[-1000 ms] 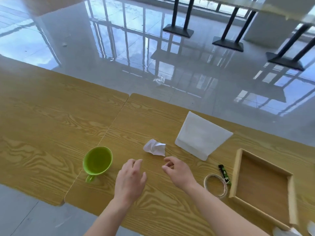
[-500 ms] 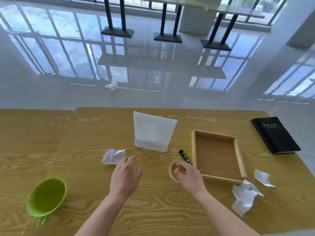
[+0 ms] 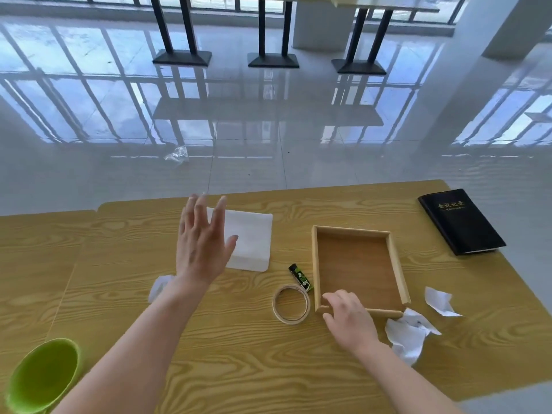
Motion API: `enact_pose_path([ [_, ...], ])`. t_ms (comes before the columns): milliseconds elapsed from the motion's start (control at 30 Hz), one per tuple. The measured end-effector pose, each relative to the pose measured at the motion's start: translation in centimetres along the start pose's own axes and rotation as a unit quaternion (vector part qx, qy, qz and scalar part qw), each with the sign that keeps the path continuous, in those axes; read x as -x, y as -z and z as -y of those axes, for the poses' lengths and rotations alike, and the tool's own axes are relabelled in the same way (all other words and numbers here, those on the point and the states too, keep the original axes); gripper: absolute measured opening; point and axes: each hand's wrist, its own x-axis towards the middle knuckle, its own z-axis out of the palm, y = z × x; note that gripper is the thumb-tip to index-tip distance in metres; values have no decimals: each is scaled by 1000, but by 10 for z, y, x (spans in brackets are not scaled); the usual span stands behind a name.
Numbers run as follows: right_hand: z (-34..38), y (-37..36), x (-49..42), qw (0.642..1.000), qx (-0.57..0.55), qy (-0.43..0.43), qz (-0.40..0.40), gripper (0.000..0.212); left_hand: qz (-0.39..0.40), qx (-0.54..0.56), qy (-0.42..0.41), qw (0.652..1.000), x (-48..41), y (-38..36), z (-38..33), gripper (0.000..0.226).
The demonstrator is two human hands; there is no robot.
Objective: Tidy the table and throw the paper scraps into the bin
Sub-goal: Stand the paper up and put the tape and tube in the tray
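Observation:
Three white paper scraps lie on the wooden table (image 3: 239, 369). One crumpled scrap (image 3: 159, 286) is partly hidden behind my left forearm. A larger crumpled scrap (image 3: 409, 336) lies by the near right corner of the wooden tray (image 3: 397, 264), and a small scrap (image 3: 439, 301) lies right of it. My left hand (image 3: 203, 243) is raised above the table with fingers spread, holding nothing. My right hand (image 3: 349, 318) pinches the tray's near left corner, with the index finger inside the rim and the thumb outside. No bin is in view.
A tape roll (image 3: 291, 304) and a green-black lighter (image 3: 300, 276) lie left of the tray. A white upright card stand (image 3: 254, 240) sits behind my left hand. A black notebook (image 3: 460, 222) lies far right, a green cup (image 3: 41, 377) near left. Clear plastic (image 3: 177, 153) lies on the floor.
My left hand lifted off the table and spread its fingers. My right hand moved from the tape roll to the tray's near left corner. The view swung right.

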Motion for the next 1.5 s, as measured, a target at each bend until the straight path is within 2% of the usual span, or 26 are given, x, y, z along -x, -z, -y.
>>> enact_pose_path([
  [67,-6,-2,-2,1000,10,4,10,34,61,-35,8,997,-17,-1,4,78],
  [133,-10,-3,-3,1000,19,10,15,32,108,-61,10,992,-32,-2,8,64],
  [267,-15,-3,-1,1000,15,21,4,30,100,-109,-8,989,-47,-1,14,23],
  [333,-19,-3,1,1000,12,24,-3,27,95,-128,-19,987,-44,3,13,12],
  [533,-28,-2,14,999,-4,37,-14,27,118,-103,10,988,-18,22,7,22],
  [733,-30,-3,25,998,-17,63,-14,25,144,8,86,986,18,23,-22,27],
  [967,-14,-10,29,995,-47,93,-7,27,136,88,132,978,39,16,-54,10],
  [1067,-9,-14,28,993,-62,102,-12,27,121,124,155,973,45,12,-61,10],
  [1500,-2,-28,16,984,-71,161,-19,30,51,149,210,965,56,15,-49,8],
])
